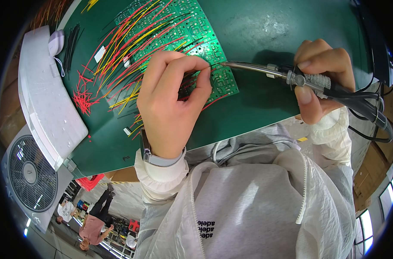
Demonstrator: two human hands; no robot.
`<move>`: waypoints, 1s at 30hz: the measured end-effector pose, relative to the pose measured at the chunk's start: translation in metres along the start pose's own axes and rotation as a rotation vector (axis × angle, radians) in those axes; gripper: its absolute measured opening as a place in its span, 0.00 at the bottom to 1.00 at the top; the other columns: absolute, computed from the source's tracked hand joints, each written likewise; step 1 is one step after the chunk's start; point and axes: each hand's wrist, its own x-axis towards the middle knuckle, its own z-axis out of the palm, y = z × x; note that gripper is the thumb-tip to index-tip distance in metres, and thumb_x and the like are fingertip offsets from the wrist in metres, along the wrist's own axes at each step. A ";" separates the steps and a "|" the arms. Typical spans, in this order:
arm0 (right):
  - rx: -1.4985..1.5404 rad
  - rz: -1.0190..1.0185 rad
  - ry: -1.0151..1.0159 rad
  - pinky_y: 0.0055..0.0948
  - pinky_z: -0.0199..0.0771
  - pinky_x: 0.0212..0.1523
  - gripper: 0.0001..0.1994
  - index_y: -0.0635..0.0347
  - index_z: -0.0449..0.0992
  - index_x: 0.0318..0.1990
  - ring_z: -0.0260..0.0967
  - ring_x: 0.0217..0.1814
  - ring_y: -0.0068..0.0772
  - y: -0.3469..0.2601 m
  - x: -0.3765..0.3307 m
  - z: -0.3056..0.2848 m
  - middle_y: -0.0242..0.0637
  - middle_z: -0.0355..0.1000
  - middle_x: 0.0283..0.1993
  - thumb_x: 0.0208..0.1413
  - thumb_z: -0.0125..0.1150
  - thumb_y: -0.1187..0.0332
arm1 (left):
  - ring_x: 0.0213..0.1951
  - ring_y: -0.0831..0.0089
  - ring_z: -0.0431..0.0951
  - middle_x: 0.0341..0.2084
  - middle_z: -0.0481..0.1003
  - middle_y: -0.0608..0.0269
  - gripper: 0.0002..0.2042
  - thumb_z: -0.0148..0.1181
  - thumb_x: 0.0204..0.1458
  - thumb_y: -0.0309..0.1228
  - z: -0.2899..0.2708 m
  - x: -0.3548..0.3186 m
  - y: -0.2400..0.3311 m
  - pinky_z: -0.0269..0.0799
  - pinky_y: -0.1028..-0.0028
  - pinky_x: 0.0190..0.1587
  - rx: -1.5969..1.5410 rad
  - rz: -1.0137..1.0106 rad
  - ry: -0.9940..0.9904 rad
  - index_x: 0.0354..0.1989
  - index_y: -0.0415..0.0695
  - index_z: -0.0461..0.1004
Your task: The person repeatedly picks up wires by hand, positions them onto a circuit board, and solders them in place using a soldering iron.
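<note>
My right hand (332, 62) is closed around the handle of a soldering iron (252, 68), whose metal shaft points left. Its tip meets the right part of a green circuit board panel (196, 28), close to my left fingertips. My left hand (168, 103) is over the board with thumb and forefinger pinched together on a thin wire, mostly hidden by the fingers. Many red, yellow and black wires (127, 36) lie across the panel and trail left. Small white connectors (100, 54) show on some wire ends.
The green table mat (257, 112) lies under everything. A long white foam piece (45, 90) borders the left side, with loose black wires (71, 47) beside it. A fan (30, 172) stands beyond the lower left edge. The iron's black cable (369, 138) loops at right. People (93, 224) are in the background.
</note>
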 end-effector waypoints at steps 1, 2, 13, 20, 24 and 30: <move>0.000 0.000 0.001 0.25 0.57 0.27 0.14 0.64 0.63 0.36 0.56 0.25 0.25 0.004 -0.005 0.001 0.39 0.62 0.28 0.42 0.59 0.73 | 0.27 0.67 0.70 0.26 0.68 0.62 0.10 0.63 0.35 0.15 0.000 0.000 0.000 0.66 0.72 0.28 -0.005 0.001 0.001 0.28 0.39 0.73; 0.015 -0.004 0.084 0.25 0.57 0.27 0.14 0.64 0.63 0.36 0.56 0.25 0.25 0.010 -0.014 0.003 0.39 0.62 0.28 0.42 0.59 0.73 | 0.27 0.67 0.70 0.26 0.68 0.62 0.10 0.63 0.35 0.15 0.000 0.000 0.000 0.66 0.72 0.28 -0.005 0.002 0.000 0.28 0.39 0.73; -0.079 -0.040 0.035 0.25 0.58 0.26 0.14 0.65 0.63 0.36 0.56 0.24 0.25 0.004 -0.007 -0.004 0.39 0.62 0.28 0.44 0.61 0.72 | 0.25 0.69 0.69 0.26 0.67 0.63 0.11 0.64 0.35 0.15 0.002 -0.001 0.006 0.65 0.73 0.26 0.043 -0.013 0.011 0.28 0.40 0.72; -0.087 -0.047 0.018 0.24 0.58 0.26 0.14 0.65 0.63 0.36 0.56 0.23 0.24 -0.003 -0.001 0.003 0.38 0.62 0.27 0.44 0.62 0.72 | 0.26 0.69 0.69 0.26 0.67 0.63 0.11 0.64 0.34 0.15 0.003 -0.001 0.004 0.65 0.72 0.26 0.041 0.012 0.017 0.27 0.40 0.72; -0.083 -0.069 0.018 0.25 0.58 0.26 0.14 0.65 0.63 0.36 0.56 0.23 0.25 -0.002 -0.002 0.003 0.38 0.62 0.27 0.44 0.61 0.72 | 0.26 0.67 0.69 0.26 0.66 0.63 0.11 0.63 0.34 0.14 0.006 -0.003 0.003 0.65 0.71 0.27 -0.001 0.007 0.035 0.27 0.40 0.72; -0.081 -0.060 0.031 0.26 0.57 0.25 0.14 0.65 0.63 0.36 0.56 0.23 0.25 -0.003 -0.003 0.004 0.38 0.62 0.26 0.44 0.61 0.72 | 0.26 0.66 0.69 0.26 0.66 0.62 0.12 0.63 0.32 0.14 0.007 -0.003 0.000 0.64 0.70 0.27 0.022 0.067 0.054 0.28 0.40 0.72</move>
